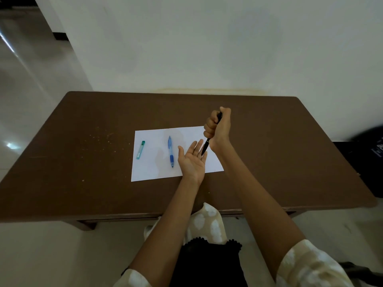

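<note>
— Where now, the black pencil [205, 147]?

— Up off the table [83, 183], clenched in the right hand [217, 125]: fingers wrapped round the barrel in a fist, thumb capping the upper end. Above the right edge of the sheet of paper [153, 170].

— Pointing which way?

— Steeply tilted, nearly upright. Top end far and slightly right, buried in the fist; tip down, near and leftward, aimed straight into the left hand [192, 160].

— And that one, doing what?

— Holding nothing. Lying palm up over the near right corner of the sheet, fingers straight and a little spread, pointing away toward the fist.

— Touching yet?

— Hard to tell from this angle. Tip overlapping the base of the fingers, either resting there or hovering just above.

— Likely step, then?

— Probably tapping or clicking something out of the tip onto the waiting palm, perhaps a lead; only a guess. Calls for keeping the long axis aimed at the middle of the palm, not at the gaps between fingers, and for keeping the palm level underneath.

— Anything else close by?

— On the sheet, a blue pen [170, 151] just left of the open hand, lying near-to-far, apart from the thumb. Further left, a green lead case [140, 150] near the sheet's left edge, roughly parallel. Both untouched, both nearer the left hand than the right.
</note>
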